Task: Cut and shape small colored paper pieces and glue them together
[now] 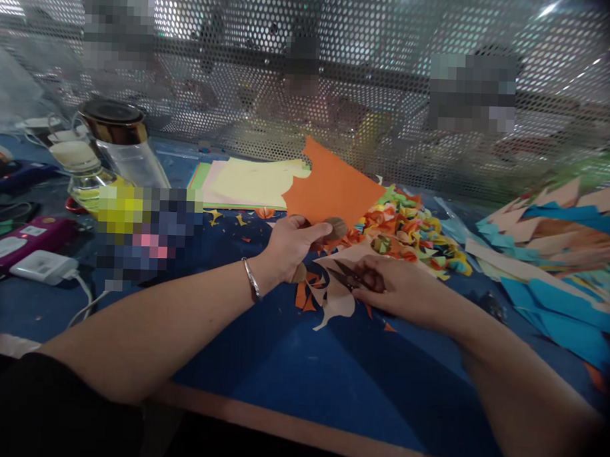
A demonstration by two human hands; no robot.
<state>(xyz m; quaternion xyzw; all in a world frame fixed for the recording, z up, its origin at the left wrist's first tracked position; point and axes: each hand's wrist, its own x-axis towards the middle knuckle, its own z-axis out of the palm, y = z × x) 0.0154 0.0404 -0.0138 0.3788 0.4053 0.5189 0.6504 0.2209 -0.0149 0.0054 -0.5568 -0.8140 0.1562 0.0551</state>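
Note:
My left hand (289, 244) is closed on a sheet of orange paper (331, 189), which stands up from the fingers with a scalloped left edge. A brown round disc (338, 227) is pressed against the sheet by the thumb. In my right hand (398, 285) I hold a pair of scissors (347, 275), blades pointing left, just below the sheet and apart from it. Beneath both hands lie pale pink paper offcuts (335, 303) and small orange scraps (306, 296). How far the blades are parted is hard to see.
Behind the hands lie a stack of coloured paper (256, 180) and a heap of curled paper pieces (410, 229). Cut blue and peach sheets (567, 297) spread at right. At left are a glass jar (130, 156), an oil-like bottle (84, 171) and a white charger (44, 266). A perforated metal screen (365, 77) borders the table.

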